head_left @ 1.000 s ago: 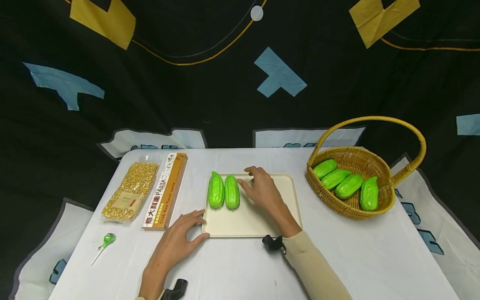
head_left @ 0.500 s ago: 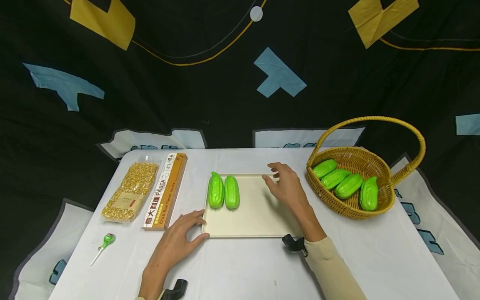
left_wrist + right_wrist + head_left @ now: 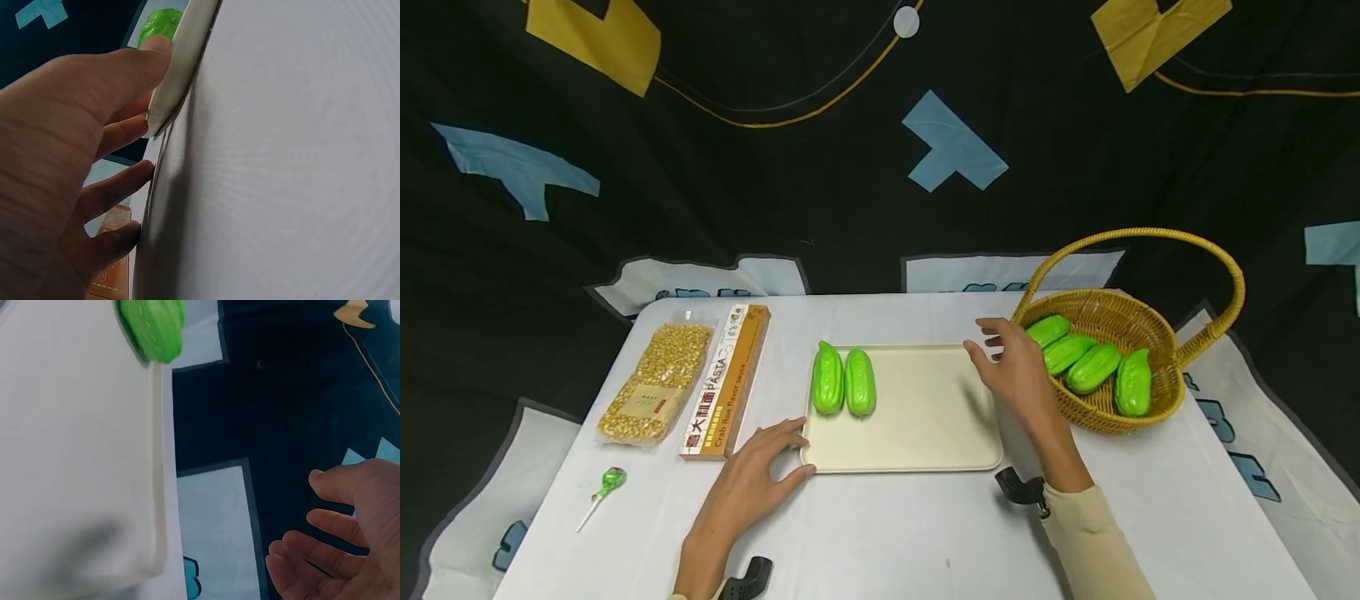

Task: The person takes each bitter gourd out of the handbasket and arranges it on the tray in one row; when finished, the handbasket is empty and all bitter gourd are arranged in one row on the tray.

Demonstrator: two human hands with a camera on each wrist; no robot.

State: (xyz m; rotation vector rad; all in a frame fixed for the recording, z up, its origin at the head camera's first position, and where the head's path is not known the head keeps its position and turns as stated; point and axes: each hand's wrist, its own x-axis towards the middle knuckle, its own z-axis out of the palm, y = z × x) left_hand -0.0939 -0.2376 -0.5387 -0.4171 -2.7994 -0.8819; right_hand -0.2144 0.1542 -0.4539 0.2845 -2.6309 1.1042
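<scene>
Here, two glossy green gourds (image 3: 860,383) lie on a tray (image 3: 917,425), left hand (image 3: 751,479) and right hand (image 3: 1018,371) loosely extended.

Right sleeve (image 3: 1097,537): was long, plain beige, lightly creased. Left sleeve (image 3: 678,597): showed as a sliver only, likewise beige. Right wrist unit (image 3: 1018,486): was black and curved, with a small fitting (image 3: 1043,507) beside the sleeve. Left wrist unit (image 3: 749,577): was black, blocky. Left hand (image 3: 752,481), right hand (image 3: 1017,368): were bare.
</scene>
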